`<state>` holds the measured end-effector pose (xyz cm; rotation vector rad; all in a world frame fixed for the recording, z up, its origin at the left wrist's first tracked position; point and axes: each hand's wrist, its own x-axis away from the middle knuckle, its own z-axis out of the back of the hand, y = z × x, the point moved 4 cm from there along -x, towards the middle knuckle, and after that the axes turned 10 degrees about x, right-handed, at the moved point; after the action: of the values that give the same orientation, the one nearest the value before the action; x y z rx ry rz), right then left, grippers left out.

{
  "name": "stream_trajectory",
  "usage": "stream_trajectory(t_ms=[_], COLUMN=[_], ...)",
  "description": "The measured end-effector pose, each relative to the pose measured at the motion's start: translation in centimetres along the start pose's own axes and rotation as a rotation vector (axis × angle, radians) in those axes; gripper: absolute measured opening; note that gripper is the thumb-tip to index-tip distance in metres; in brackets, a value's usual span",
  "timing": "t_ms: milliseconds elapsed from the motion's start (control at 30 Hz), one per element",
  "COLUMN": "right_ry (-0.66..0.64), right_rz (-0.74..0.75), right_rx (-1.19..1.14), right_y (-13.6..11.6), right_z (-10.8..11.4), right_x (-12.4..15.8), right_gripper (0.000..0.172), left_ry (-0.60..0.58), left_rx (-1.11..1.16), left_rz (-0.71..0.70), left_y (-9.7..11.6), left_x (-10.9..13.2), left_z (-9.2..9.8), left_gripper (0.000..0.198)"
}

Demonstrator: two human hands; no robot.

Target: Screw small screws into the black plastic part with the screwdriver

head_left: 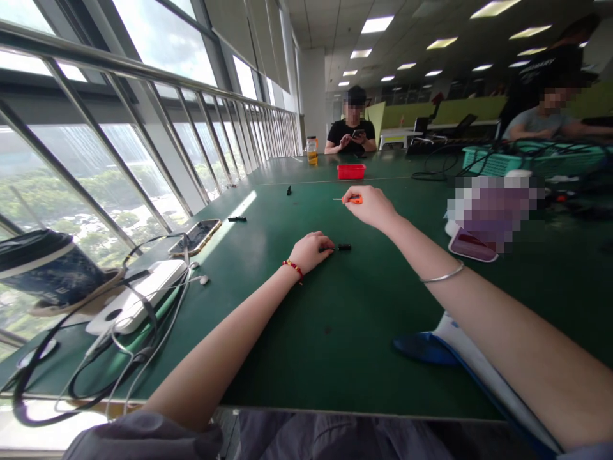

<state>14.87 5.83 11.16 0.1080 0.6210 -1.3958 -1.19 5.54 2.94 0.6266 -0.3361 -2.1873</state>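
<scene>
My left hand (pixel 311 251) rests on the green table (pixel 335 319), fingers curled onto a small black part (pixel 341 246) that sticks out past the fingertips. Farther out and a little above the table, my right hand (pixel 371 206) is closed on a small screwdriver with an orange handle (pixel 352 200), its thin shaft pointing left. A red bead bracelet is on my left wrist and a silver bangle on my right forearm.
Two more small black parts (pixel 237 219) (pixel 289 190) lie farther out on the left. A red tray (pixel 350 171) stands beyond. A phone (pixel 195 236), a white power bank (pixel 138 303) with cables and a bag (pixel 48 268) sit left. Another phone (pixel 472 246) lies right. Two people sit across.
</scene>
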Motion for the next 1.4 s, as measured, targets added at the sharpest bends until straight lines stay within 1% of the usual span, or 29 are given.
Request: stream_trajectory(t_ms=[67, 167, 300, 333, 400, 467, 533, 633, 667, 700, 800, 900, 1033, 1400], right_ry=[-0.062, -0.135, -0.128, -0.148, -0.145, -0.152, -0.176, -0.2, -0.202, -0.202, -0.203, -0.206, -0.211, -0.233], right_rz=[0.01, 0.057, -0.023, -0.033, -0.047, -0.055, -0.053, -0.025, -0.015, -0.008, 0.006, 0.017, 0.025, 0.037], right_rx=[0.079, 0.166, 0.09, 0.07, 0.021, 0.011, 0.034, 0.076, 0.088, 0.099, 0.116, 0.119, 0.118, 0.125], right_y=[0.5, 1.3, 2.7, 3.0, 3.2, 3.2, 3.1, 2.9, 2.9, 2.9, 3.0, 3.0, 3.1, 2.9], right_z=[-1.1, -3.2, -5.5, -5.9, -6.3, -6.3, -6.4, -6.5, -6.5, -6.6, -6.8, -6.8, -6.7, -6.5], right_x=[0.9, 3.2, 5.7, 5.9, 6.1, 6.1, 6.1, 6.1, 6.1, 6.1, 6.0, 6.0, 6.0, 6.0], right_gripper=[0.017, 0.018, 0.019, 0.018, 0.017, 0.017, 0.018, 0.019, 0.019, 0.019, 0.018, 0.018, 0.018, 0.018], left_ry=[-0.009, -0.047, -0.108, -0.115, -0.118, -0.098, -0.016, 0.21, 0.266, 0.296, 0.278, 0.243, 0.209, 0.246], left_rx=[-0.075, -0.244, -0.431, -0.452, -0.469, -0.437, -0.314, 0.057, 0.177, 0.271, 0.417, 0.466, 0.42, 0.28], left_rz=[-0.024, -0.086, -0.141, -0.145, -0.138, -0.116, -0.064, 0.088, 0.132, 0.162, 0.19, 0.193, 0.194, 0.203], left_y=[0.5, 1.3, 2.1, 2.2, 2.3, 2.0, 1.5, 0.3, -0.1, -0.4, -0.9, -1.0, -0.6, 0.0], left_x=[0.0, -0.2, -0.5, -0.6, -0.6, -0.8, -1.0, -1.6, -1.8, -1.9, -2.1, -2.0, -1.9, -1.7], left_z=[-0.1, -0.5, -0.7, -0.8, -0.8, -0.8, -0.7, -0.5, -0.6, -0.8, -1.8, -2.4, -2.5, -1.9], left_gripper=[0.017, 0.021, 0.026, 0.027, 0.026, 0.024, 0.019, 0.014, 0.014, 0.014, 0.012, 0.012, 0.013, 0.011])
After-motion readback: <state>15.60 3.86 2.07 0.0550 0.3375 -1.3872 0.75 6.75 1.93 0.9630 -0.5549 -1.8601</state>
